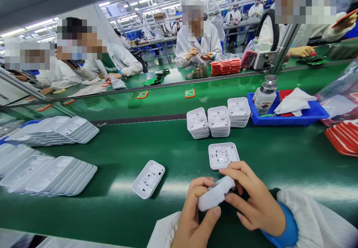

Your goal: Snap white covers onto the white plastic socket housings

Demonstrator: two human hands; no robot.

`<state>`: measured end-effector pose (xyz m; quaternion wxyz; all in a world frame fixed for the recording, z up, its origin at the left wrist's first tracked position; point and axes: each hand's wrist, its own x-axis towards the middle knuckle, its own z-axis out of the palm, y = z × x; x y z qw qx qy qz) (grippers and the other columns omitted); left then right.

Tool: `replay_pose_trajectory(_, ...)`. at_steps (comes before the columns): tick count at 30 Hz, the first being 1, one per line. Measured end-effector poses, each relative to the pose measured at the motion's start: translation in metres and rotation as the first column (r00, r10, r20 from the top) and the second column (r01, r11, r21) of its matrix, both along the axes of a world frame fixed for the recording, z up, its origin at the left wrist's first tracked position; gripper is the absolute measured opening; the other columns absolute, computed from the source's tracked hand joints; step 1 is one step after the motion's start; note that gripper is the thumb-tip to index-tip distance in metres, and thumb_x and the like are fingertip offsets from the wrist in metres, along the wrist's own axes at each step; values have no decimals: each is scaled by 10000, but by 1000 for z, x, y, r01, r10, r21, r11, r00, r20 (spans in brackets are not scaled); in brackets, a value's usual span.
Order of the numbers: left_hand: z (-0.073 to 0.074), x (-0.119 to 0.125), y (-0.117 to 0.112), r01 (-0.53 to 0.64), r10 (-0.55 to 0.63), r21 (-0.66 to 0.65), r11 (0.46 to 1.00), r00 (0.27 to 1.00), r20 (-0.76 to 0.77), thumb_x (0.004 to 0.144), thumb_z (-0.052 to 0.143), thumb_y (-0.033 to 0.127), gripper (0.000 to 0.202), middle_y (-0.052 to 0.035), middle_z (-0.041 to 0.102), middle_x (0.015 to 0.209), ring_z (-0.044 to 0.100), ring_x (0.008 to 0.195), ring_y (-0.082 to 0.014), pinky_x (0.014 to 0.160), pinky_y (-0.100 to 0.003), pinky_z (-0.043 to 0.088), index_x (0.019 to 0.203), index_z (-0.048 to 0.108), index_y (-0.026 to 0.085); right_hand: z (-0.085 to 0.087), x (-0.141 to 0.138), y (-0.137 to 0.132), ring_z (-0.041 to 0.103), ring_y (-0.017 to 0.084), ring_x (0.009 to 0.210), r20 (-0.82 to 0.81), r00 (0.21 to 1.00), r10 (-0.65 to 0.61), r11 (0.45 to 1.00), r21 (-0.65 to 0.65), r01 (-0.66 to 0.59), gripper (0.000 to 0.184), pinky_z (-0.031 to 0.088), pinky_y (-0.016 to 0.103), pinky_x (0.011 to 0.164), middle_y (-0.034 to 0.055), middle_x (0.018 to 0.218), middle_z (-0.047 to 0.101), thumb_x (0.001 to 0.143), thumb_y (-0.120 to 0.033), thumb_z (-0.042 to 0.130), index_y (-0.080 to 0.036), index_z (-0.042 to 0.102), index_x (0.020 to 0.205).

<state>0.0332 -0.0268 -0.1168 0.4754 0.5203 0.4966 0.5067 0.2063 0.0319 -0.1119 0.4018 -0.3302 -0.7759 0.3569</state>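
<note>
Look, the left hand (194,218) and right hand (253,199), fingers curled, both grip a white casing (214,195). Just beyond them lies an open shell (223,154), with stacked shells (219,118) farther off.

Wht btl (263,101) w/ metal top (270,84) in blu tray (291,120)

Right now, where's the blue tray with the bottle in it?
In the head view, the blue tray sits right of centre, just right of the stacked white cases and beyond the right hand.

White sleeves (313,216) — blue wristband (291,225)
</note>
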Motion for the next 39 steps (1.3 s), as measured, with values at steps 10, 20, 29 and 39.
replay_pose_trajectory(10,1,7,1,-22,20,-11,1000,990,-141,853,546,286,126,-39,580,944,547,895,-173,831,-276,427,942,581,204,-3,3,-3,525,152,695,19,1000,18,997,78,-20,465,475,274,599,105,1183,433,845,-99,406,-223,413,1293)
replay_pose_trajectory(20,-1,10,2,-54,64,46,997,961,-268,868,507,232,80,-33,597,873,560,815,-160,743,-249,445,904,566,190,-7,2,-9,479,151,602,287,958,8,939,328,-106,484,433,326,554,136,1424,250,806,-88,384,-251,499,1248)
replay_pose_trajectory(29,2,10,2,-24,31,42,999,982,-187,858,536,262,92,-30,594,876,549,815,-157,756,-249,428,895,582,192,-7,3,-1,563,171,691,189,981,38,994,93,-57,471,479,299,613,103,1252,463,871,-197,417,-203,365,1338)
replay_pose_trajectory(39,1,6,-3,-62,63,41,997,997,-46,839,568,310,130,-33,591,888,551,814,-161,742,-252,444,902,598,200,-7,6,0,527,163,648,38,994,99,995,-11,-99,389,447,268,568,87,1047,532,877,-227,471,-182,435,1262)
